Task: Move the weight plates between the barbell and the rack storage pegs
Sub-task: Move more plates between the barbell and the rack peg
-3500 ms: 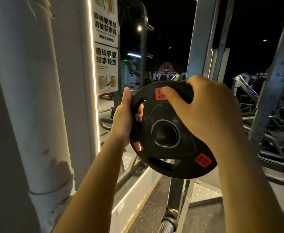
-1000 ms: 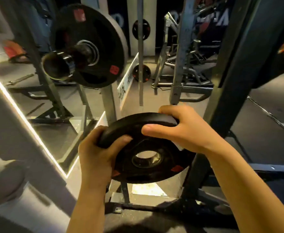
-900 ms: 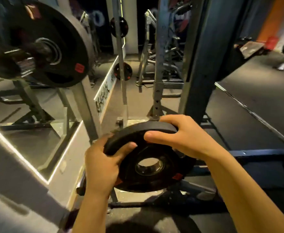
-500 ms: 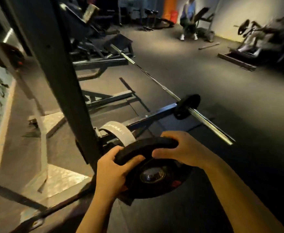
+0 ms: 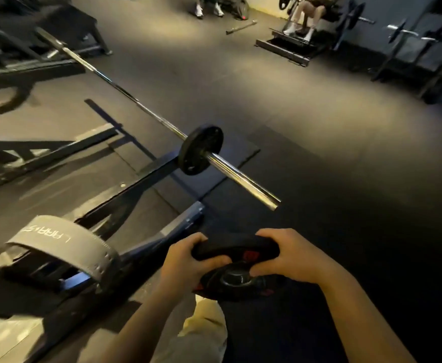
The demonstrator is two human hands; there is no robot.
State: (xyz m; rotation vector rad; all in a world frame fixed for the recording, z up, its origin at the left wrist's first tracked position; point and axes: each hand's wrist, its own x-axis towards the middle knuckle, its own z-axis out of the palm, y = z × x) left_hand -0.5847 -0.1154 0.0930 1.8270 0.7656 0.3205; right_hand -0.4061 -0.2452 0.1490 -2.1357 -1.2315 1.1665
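Hands: left hand [image 5: 185, 260] and right hand [image 5: 290, 255] curl round the small black rubber weight plate [image 5: 236, 268], held low and flat.
Aim: likely the chrome barbell sleeve [image 5: 240, 176], near ahead, already carrying one black plate [image 5: 200, 150].

We hold a small black weight plate [image 5: 236, 268] w/ both hands, low in the view, tilted nearly flat. Left hand [image 5: 185, 263] grips its left rim, right hand [image 5: 289, 258] curls over its right rim; red marks show on the plate. Ahead, a barbell [image 5: 146, 111] lies on the dark rubber floor [image 5: 319, 142], running from upper left to mid-view. One black plate on the bar [image 5: 200, 150] sits on it, w/ the bare chrome sleeve [image 5: 243, 179] pointing toward us. Rack base beams [image 5: 125, 189] lie at left; a grey lifting belt [image 5: 65, 244] rests on them, near the left edge. Light trousers [image 5: 201, 334] show below the plate.
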